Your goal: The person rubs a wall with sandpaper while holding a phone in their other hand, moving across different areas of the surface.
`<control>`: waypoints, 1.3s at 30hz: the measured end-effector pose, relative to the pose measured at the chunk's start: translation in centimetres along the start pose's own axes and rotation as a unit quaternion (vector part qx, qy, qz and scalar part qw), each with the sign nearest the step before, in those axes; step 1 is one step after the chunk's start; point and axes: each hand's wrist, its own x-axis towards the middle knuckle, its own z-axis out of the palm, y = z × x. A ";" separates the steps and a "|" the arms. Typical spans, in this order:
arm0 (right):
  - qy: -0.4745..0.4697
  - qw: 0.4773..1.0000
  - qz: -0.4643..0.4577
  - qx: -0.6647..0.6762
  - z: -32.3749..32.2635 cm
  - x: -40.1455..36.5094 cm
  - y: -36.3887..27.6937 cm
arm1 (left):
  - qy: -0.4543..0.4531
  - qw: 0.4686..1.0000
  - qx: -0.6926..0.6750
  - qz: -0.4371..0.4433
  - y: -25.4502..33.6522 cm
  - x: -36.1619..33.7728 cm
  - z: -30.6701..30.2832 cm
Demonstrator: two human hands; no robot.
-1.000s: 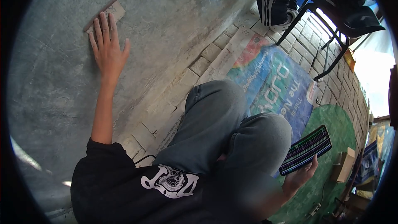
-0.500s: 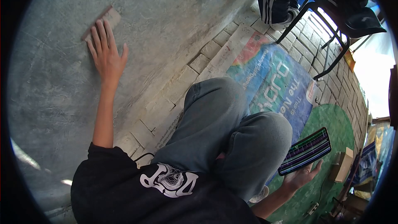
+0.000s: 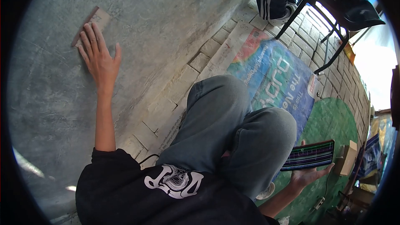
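My left hand [image 3: 101,62] lies with its fingers stretched over a pinkish-brown flat block [image 3: 100,18], pressing it to a grey concrete surface [image 3: 162,25]. Faint marks show on the block's face; part of it is hidden under the fingers. On the right, beside my knee, a smartphone [image 3: 310,156] rests in my right hand [image 3: 305,178], gripped from below with the thumb side outward. Its screen shows coloured lines on black, and a fingertip shows at its far edge.
My bent knees [image 3: 221,100] lie between the hands. A printed banner [image 3: 275,75] and a green mat [image 3: 333,121] cover brick paving. A black-framed chair [image 3: 343,50] and another person's leg [image 3: 271,0] are at upper right. A cardboard box [image 3: 348,158] stands near the phone.
My left hand and the block have slid left along the concrete. The phone has tilted so its screen looks narrower, and it sits slightly lower. The whole view has shifted a little.
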 end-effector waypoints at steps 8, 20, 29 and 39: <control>-0.055 0.998 0.036 0.008 -1.9 0.7 0.4 | 0.061 0.997 0.037 -0.003 -1.6 2.3 -1.0; -0.051 0.999 -0.011 -0.006 -0.7 0.4 0.5 | 0.109 0.994 -0.001 0.014 -1.3 5.2 -1.1; -0.098 0.992 0.001 -0.081 -1.7 0.7 0.7 | 0.043 0.999 -0.004 0.015 -0.1 2.6 -0.1; -0.078 0.960 -0.103 -0.246 -1.8 1.4 1.8 | 0.075 0.997 -0.007 0.028 -0.5 3.9 0.5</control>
